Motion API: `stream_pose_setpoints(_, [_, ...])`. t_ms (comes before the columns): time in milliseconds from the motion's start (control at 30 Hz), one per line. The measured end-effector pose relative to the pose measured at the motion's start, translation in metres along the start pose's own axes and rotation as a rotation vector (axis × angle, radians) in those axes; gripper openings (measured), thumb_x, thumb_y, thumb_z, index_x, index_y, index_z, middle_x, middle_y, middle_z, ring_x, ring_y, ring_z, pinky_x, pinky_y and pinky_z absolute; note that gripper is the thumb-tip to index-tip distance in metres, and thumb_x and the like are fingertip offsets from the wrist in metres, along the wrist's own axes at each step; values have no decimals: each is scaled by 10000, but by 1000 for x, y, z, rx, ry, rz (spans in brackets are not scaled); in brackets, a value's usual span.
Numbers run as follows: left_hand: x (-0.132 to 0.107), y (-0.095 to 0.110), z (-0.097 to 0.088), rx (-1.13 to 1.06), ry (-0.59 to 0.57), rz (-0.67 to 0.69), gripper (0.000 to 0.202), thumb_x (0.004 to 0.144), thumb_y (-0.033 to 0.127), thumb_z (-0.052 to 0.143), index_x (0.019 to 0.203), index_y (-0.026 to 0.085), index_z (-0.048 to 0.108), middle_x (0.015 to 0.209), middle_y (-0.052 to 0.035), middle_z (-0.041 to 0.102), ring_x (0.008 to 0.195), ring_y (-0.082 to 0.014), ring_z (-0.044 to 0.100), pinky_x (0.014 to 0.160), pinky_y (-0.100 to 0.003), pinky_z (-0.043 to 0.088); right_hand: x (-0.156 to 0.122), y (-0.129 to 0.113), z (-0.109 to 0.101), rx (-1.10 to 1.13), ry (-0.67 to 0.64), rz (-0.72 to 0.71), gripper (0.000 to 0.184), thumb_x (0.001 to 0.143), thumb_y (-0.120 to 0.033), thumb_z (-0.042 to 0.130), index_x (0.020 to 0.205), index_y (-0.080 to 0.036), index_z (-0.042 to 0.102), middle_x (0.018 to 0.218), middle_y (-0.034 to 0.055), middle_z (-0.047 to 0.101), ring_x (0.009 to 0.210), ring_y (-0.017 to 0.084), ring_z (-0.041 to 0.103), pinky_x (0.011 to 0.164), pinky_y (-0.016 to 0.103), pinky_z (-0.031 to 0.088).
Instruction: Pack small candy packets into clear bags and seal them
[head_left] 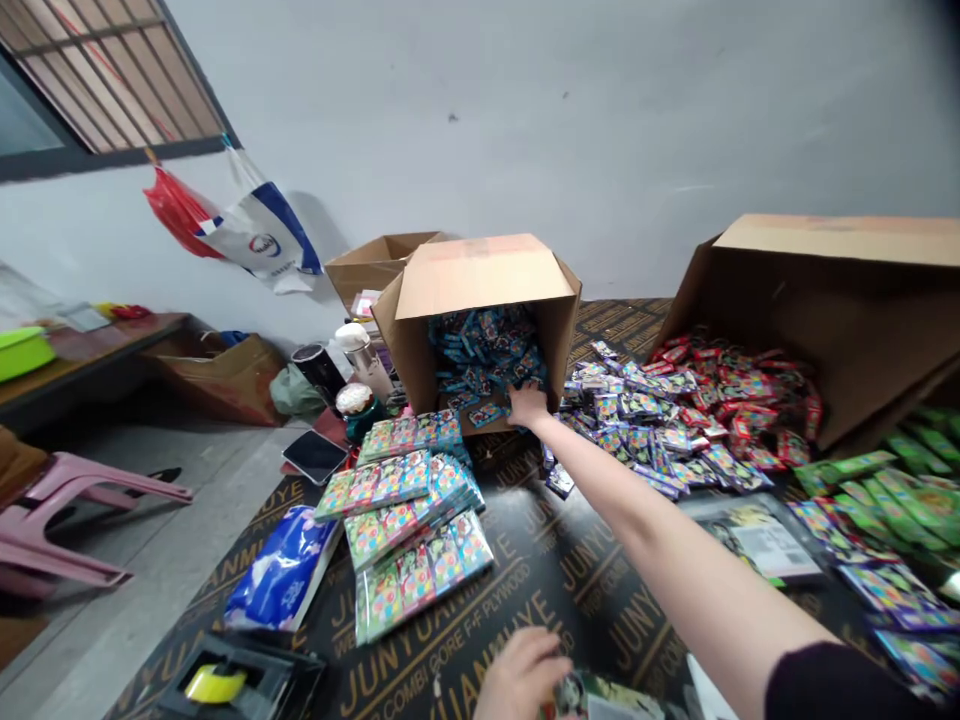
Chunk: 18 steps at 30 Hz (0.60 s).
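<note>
Head view: the right hand (529, 405) reaches far out on a long bare arm. Its fingers lie close together and bend down onto small shiny blue packets (487, 350) that spill from the mouth of a tipped brown cardboard box (480, 275). I cannot tell if those fingers pinch a packet. The left hand (521, 675) sits low at the bottom edge of the view, curled next to a small shiny printed packet (600, 697). The edge of the view cuts both off, so I cannot tell if it grips the packet. Both hands are over a flat black plywood board with gold letters (600, 590), and a wide strip of it shows between them. At the right hand's 3 o'clock lies a loose heap of shiny purple and silver packets (645, 430), almost at its side. Past that, at 3 o'clock, red packets (727, 400) spill from a big brown cardboard box (840, 240). At 7 o'clock, long strips of colourful packets in clear bags (409, 570) lie in neat stacks close to the hand. Further out at 8 o'clock, a soft blue and white bag (281, 570) sits near the board's edge, where the grey floor starts below it.
</note>
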<state>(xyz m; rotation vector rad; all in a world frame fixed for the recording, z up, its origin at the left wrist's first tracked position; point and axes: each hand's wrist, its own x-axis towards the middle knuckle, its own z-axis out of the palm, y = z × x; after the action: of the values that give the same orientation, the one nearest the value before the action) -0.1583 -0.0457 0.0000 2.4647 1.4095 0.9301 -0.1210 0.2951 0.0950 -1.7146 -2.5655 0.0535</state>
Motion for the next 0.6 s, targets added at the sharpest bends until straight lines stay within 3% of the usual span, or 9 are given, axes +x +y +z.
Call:
stream_pose_setpoints(133, [16,22,51,100,-205,111,281,882,334,434,1155,359,493,1101,-21,617,1006,-192,558,876,-363,454,-7,-2,10,-48,-67,-41,866,550,-328,745,1307,-236,334,1217,222,446,1098,358,454,738,414,440])
stream_pose_setpoints(200, [14,31,60,82,-307,84,293,889,326,416,1174,371,465,1035,-19,617,944,-185,557,854,-373,451,-27,1,13,-54,-99,-100,880,530,-362,754,1301,-259,344,1175,190,493,1052,330,500,737,372,439])
stream_pose_setpoints(267, [10,33,52,43,-403,12,377,858,324,469,1231,353,418,1002,-39,594,917,-203,535,828,-380,446,-56,5,16,-49,-112,-173,877,538,-393,748,1306,-285,338,1126,147,540,1002,295,537,736,330,430])
stream_pose_setpoints(333, [6,30,31,-8,-460,-97,652,737,373,615,1316,314,321,1113,-84,527,1001,-259,479,867,-431,411,-86,10,19,-36,-108,-236,781,604,-418,707,1292,-303,357,1075,104,581,961,259,560,733,295,415])
stream_pose_setpoints(433, [4,23,-4,-78,-478,-267,996,502,400,761,1354,301,255,1282,-106,381,1142,-326,351,977,-501,289,-120,21,18,-20,-82,-243,373,813,-348,507,1175,-261,487,929,79,636,874,221,586,722,283,388])
stream_pose_setpoints(533, [3,24,-27,-84,-469,-392,966,483,310,756,1332,314,297,1261,-82,381,1135,-300,339,991,-465,273,-135,28,7,-11,-8,-204,310,884,-195,325,1123,-164,520,958,143,624,943,247,551,788,339,345])
stream_pose_setpoints(600, [2,27,-34,-73,-457,-437,944,492,271,739,1330,313,306,1237,-75,395,1120,-288,345,982,-444,284,-144,26,1,8,21,-238,302,877,-216,350,1117,-146,521,1039,162,594,1014,257,508,827,349,319])
